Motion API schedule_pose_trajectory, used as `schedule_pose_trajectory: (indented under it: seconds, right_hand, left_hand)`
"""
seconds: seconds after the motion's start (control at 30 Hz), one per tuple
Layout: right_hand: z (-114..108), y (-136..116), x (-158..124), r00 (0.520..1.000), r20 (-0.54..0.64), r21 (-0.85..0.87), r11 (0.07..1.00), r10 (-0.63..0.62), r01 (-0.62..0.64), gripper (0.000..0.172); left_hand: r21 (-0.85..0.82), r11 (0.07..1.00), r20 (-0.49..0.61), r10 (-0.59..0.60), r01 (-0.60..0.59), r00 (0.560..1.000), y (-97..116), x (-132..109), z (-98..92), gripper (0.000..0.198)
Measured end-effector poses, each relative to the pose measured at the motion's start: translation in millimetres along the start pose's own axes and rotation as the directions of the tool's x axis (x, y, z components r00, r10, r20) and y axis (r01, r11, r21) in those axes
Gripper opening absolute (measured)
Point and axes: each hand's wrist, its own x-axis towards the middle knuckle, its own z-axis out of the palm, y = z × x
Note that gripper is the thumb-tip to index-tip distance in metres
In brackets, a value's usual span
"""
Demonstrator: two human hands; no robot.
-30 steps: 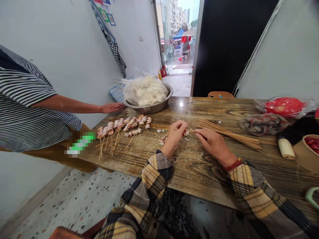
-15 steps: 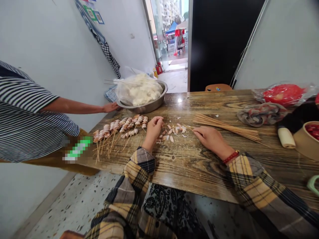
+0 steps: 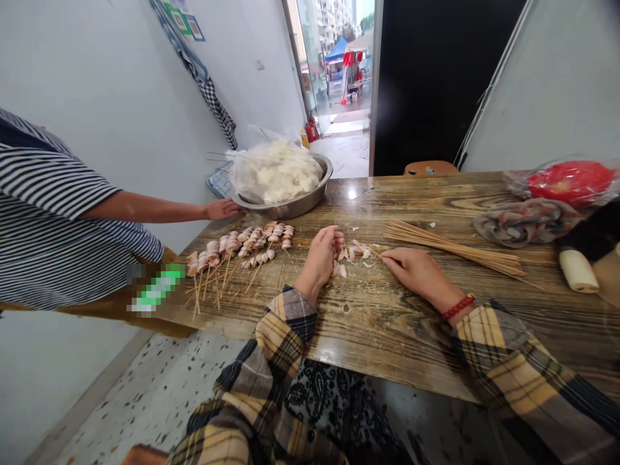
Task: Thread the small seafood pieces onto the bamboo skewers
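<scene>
My left hand [image 3: 323, 257] rests at the left edge of a small pile of pale pink garlic cloves [image 3: 357, 249]. Its fingers are loosely curved and apart, and partly cover the nearest cloves. Between thumb and forefinger, my right hand [image 3: 411, 268] pinches a thin wooden skewer [image 3: 378, 252], its tip pointing left at the pile. Whether anything is on that tip is too small to tell. Left of my left hand lie several filled skewers [image 3: 231, 244], threaded with the same kind of pieces, their bare sticks toward me. A bundle of bare wooden skewers [image 3: 450, 247] lies beyond my right hand.
A metal basin [image 3: 305, 205] holds a plastic bag [image 3: 278, 173] of whitish stuff at the back. Another person's hand [image 3: 223, 209] touches the table near it. A crumpled cloth [image 3: 526, 223], a red wrapped item [image 3: 571, 181] and a pale roll [image 3: 578, 271] are at right.
My left hand has moved right, from a closed pose left of the cloves to their edge, its fingers loosening. My right hand keeps its pinch on the skewer. The view has shifted slightly.
</scene>
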Motion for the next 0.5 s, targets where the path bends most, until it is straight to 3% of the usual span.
schedule_pose_trajectory:
  seconds: [0.07,0.17,0.3,0.5]
  right_hand:
    - [0.2,1.0,0.3,1.0,-0.009,0.027,1.0,-0.002,0.002,0.028]
    - [0.4,3.5,0.0,1.0,-0.016,0.055,0.999,-0.002,0.003,0.028]
    - [1.3,5.4,-0.7,1.0,-0.011,0.077,0.997,0.009,-0.008,0.028]
    - [0.4,3.2,-0.7,1.0,-0.002,0.056,0.998,-0.001,0.001,0.028]
  left_hand:
    - [0.011,0.999,0.006,0.045,-0.045,0.999,4.0,0.4,-0.6,0.018]
    - [0.088,0.992,-0.076,0.097,-0.09,0.992,13.5,3.5,-10.3,0.019]
    - [0.137,0.99,-0.173,0.067,-0.043,0.983,20.9,2.4,-27.7,0.02]
    - [0.189,0.982,-0.192,0.056,-0.019,0.98,17.6,-19.9,-39.2,0.02]
